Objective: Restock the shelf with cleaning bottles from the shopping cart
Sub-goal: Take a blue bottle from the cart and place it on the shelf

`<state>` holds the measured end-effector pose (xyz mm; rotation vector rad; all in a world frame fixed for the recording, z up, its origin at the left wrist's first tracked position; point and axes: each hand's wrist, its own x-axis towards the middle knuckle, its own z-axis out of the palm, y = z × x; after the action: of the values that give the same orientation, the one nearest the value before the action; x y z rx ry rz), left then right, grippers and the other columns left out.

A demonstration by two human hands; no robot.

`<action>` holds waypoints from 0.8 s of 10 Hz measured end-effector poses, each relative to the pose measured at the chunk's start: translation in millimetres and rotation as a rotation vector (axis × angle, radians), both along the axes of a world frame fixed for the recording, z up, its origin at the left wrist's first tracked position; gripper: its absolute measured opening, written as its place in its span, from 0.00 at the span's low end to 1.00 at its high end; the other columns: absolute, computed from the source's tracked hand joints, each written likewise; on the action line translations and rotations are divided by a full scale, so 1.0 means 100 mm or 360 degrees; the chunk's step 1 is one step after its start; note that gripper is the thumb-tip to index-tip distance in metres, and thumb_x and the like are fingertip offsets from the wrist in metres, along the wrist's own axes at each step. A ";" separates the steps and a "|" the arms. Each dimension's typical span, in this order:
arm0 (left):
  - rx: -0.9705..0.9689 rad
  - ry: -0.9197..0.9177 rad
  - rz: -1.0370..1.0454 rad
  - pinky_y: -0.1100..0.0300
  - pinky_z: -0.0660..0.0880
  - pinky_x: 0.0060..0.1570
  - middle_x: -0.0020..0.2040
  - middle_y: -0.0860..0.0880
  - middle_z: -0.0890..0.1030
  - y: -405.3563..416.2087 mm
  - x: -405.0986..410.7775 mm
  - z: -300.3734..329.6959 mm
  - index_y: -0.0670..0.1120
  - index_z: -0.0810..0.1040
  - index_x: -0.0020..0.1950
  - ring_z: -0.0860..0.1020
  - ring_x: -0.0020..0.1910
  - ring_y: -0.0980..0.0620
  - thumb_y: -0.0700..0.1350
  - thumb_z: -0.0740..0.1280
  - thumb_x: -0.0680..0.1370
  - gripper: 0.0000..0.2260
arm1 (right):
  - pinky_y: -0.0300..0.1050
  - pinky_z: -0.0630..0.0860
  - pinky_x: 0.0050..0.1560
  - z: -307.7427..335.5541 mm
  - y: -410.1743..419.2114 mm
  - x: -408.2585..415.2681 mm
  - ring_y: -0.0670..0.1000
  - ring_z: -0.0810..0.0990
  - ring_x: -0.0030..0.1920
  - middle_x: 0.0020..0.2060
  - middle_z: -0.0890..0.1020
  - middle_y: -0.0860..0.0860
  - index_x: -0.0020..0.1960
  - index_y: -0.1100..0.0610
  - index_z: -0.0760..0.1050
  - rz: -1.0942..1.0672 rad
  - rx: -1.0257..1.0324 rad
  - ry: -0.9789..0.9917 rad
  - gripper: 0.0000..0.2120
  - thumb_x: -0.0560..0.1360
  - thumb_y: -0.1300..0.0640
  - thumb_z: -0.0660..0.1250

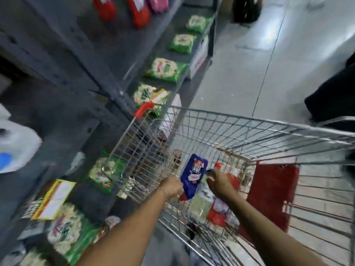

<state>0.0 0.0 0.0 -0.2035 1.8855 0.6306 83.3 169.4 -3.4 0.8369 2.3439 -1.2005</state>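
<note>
A wire shopping cart (240, 121) stands beside the grey shelf (80, 116). Both my arms reach down into it. My left hand (172, 187) is closed on the lower end of a blue bottle or pack (193, 174) and holds it tilted above the cart floor. My right hand (219, 184) grips a red-capped bottle with a red and white label (233, 176) just to the right of the blue one. Another red-labelled bottle (218, 214) and a pale green pack (199, 206) lie in the cart bottom under my wrists. The frame is blurred.
Green packets (166, 70) line the lower shelf edge, more lie at bottom left (69, 233). Red bottles (138, 12) stand higher up. White bags (17, 146) sit at left. A red child-seat flap (272, 191) hangs in the cart. A person in dark clothes (332, 96) stands at right.
</note>
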 end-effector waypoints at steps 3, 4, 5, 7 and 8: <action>-0.0103 -0.0315 0.0136 0.51 0.65 0.73 0.75 0.35 0.65 0.38 0.05 -1.12 0.35 0.53 0.78 0.67 0.73 0.36 0.43 0.63 0.78 0.32 | 0.54 0.76 0.62 -1.13 0.11 -0.82 0.57 0.76 0.62 0.64 0.75 0.55 0.69 0.54 0.67 0.0254 0.0107 -0.0022 0.26 0.73 0.65 0.68; -0.0128 -0.0233 0.0251 0.49 0.73 0.64 0.71 0.36 0.71 0.32 0.06 -1.62 0.40 0.57 0.77 0.74 0.68 0.36 0.42 0.69 0.72 0.36 | 0.55 0.76 0.63 -1.36 0.16 -0.91 0.57 0.76 0.61 0.62 0.77 0.56 0.70 0.56 0.67 -0.0075 -0.0158 -0.0151 0.30 0.70 0.60 0.74; -0.0196 -0.0192 0.0535 0.47 0.73 0.65 0.69 0.37 0.75 0.19 0.05 -2.17 0.44 0.67 0.71 0.77 0.65 0.40 0.60 0.66 0.70 0.34 | 0.54 0.79 0.60 -1.44 0.19 -1.00 0.57 0.78 0.58 0.59 0.78 0.56 0.67 0.58 0.71 -0.0210 -0.0347 -0.0243 0.26 0.72 0.54 0.73; -0.0182 -0.0230 0.0798 0.49 0.72 0.65 0.67 0.40 0.78 0.32 -0.08 -1.42 0.43 0.74 0.67 0.77 0.64 0.42 0.64 0.44 0.79 0.33 | 0.49 0.83 0.44 -1.26 0.27 -1.19 0.56 0.84 0.45 0.49 0.84 0.57 0.54 0.60 0.76 -0.0367 -0.0637 -0.0369 0.25 0.64 0.49 0.79; -0.0033 -0.0418 0.0728 0.54 0.72 0.58 0.67 0.43 0.78 0.36 -0.18 -0.88 0.43 0.73 0.67 0.76 0.66 0.44 0.62 0.42 0.82 0.32 | 0.50 0.83 0.40 -0.94 0.29 -1.29 0.56 0.84 0.40 0.43 0.84 0.57 0.48 0.58 0.76 -0.0391 -0.0563 -0.0269 0.20 0.64 0.47 0.77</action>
<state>-18.0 36.3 -87.8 -0.7108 1.5978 0.8453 -45.9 198.3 -97.5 1.0700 1.8598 -1.5207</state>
